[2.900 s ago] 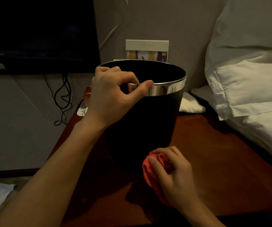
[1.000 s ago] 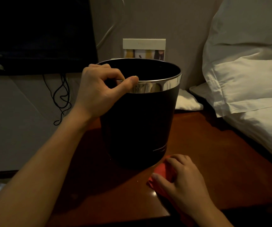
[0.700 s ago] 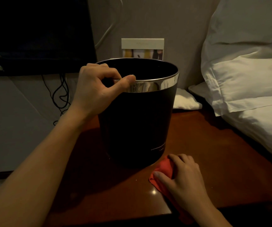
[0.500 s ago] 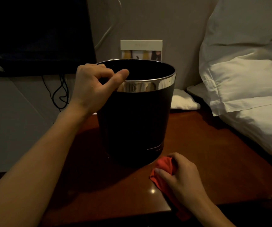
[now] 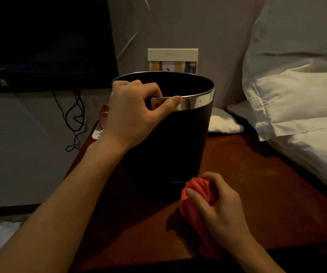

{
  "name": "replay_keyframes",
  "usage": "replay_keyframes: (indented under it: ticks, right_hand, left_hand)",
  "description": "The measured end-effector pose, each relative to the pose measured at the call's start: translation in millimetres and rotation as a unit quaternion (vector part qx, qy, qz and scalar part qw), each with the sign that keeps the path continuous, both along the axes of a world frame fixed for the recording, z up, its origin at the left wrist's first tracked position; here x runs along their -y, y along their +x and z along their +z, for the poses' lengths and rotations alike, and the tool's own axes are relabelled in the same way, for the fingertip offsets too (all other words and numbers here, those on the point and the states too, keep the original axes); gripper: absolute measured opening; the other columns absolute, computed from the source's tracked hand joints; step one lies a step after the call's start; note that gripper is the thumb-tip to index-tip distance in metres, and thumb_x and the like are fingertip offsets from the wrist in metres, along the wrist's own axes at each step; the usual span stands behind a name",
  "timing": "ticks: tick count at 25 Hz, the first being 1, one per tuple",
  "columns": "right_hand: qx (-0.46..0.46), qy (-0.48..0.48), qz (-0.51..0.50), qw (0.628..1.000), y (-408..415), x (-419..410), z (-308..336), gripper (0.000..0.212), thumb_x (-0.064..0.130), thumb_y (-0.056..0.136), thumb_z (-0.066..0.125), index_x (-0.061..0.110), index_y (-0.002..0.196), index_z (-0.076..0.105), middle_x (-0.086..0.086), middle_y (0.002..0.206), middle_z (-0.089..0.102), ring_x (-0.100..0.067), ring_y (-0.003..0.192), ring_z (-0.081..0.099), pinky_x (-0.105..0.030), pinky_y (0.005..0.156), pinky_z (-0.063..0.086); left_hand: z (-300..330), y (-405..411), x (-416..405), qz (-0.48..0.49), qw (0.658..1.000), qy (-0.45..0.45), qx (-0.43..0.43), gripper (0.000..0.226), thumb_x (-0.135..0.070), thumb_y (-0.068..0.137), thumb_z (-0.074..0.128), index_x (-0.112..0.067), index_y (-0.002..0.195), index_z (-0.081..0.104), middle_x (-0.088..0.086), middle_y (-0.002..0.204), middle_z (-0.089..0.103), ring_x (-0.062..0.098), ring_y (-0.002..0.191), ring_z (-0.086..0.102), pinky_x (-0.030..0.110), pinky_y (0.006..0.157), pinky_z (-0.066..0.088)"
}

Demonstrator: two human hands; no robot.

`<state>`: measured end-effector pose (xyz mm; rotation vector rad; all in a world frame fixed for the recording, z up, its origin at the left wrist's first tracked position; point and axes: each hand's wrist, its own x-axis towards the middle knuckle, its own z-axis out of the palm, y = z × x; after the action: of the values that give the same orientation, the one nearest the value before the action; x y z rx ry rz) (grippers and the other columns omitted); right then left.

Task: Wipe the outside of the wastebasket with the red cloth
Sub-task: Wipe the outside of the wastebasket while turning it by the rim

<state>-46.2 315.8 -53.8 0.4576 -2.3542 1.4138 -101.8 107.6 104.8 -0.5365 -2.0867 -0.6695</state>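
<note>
A black wastebasket (image 5: 170,146) with a shiny metal rim stands upright on a dark red-brown wooden table (image 5: 257,194). My left hand (image 5: 133,113) grips the near rim, thumb outside and fingers curled over the edge. My right hand (image 5: 217,209) holds a bunched red cloth (image 5: 196,196) and presses it against the lower right of the basket's outer wall, just above the tabletop. Part of the cloth hangs below my palm.
White pillows (image 5: 300,107) crowd the table's right side, and a small white bundle (image 5: 221,123) lies behind the basket. A card (image 5: 172,60) leans on the wall. At left are a dark screen (image 5: 44,42), hanging cables (image 5: 76,119) and a power strip (image 5: 97,131).
My right hand has lifted the red cloth off the tabletop and bunched it against the basket's lower wall. My left hand keeps its grip on the rim.
</note>
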Motion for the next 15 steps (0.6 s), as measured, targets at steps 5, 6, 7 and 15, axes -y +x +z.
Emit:
replay_keyframes:
  ticks: [5, 6, 7, 15]
  right_hand:
    - [-0.032, 0.044, -0.060, 0.997, -16, 19, 2, 0.046, 0.058, 0.070, 0.082, 0.034, 0.100, 0.058, 0.020, 0.092, 0.058, -0.003, 0.082, 0.060, -0.028, 0.065, 0.054]
    - [-0.016, 0.047, -0.070, 0.996, -19, 21, -3, 0.049, 0.060, 0.067, 0.082, 0.036, 0.100, 0.055, 0.022, 0.093, 0.057, -0.002, 0.083, 0.060, -0.030, 0.066, 0.055]
    - [-0.003, 0.055, -0.077, 0.996, -22, 24, -9, 0.051, 0.061, 0.066, 0.083, 0.038, 0.100, 0.053, 0.023, 0.094, 0.055, 0.000, 0.084, 0.059, -0.029, 0.068, 0.056]
    - [-0.059, -0.021, -0.085, 0.994, -23, 26, 11, 0.043, 0.042, 0.068, 0.090, 0.031, 0.090, 0.054, 0.014, 0.083, 0.059, -0.005, 0.072, 0.060, -0.021, 0.056, 0.050]
  left_hand:
    - [-1, -1, 0, 0.001, 1.000, 0.008, -0.003, 0.029, -0.050, 0.089, 0.060, -0.031, 0.069, 0.051, -0.019, 0.063, 0.045, -0.001, 0.066, 0.043, 0.032, 0.085, 0.034]
    - [-1, -1, 0, -0.002, 1.000, 0.007, -0.002, 0.029, -0.049, 0.089, 0.061, -0.031, 0.069, 0.051, -0.018, 0.063, 0.045, -0.003, 0.066, 0.043, 0.031, 0.085, 0.033]
    - [-1, -2, 1, -0.003, 1.000, 0.007, -0.003, 0.029, -0.049, 0.089, 0.060, -0.030, 0.069, 0.051, -0.017, 0.064, 0.046, -0.003, 0.066, 0.043, 0.030, 0.085, 0.032]
    - [-2, -2, -1, -0.001, 1.000, 0.018, -0.015, 0.031, -0.049, 0.088, 0.061, -0.029, 0.067, 0.050, -0.018, 0.061, 0.044, -0.004, 0.066, 0.042, 0.033, 0.085, 0.033]
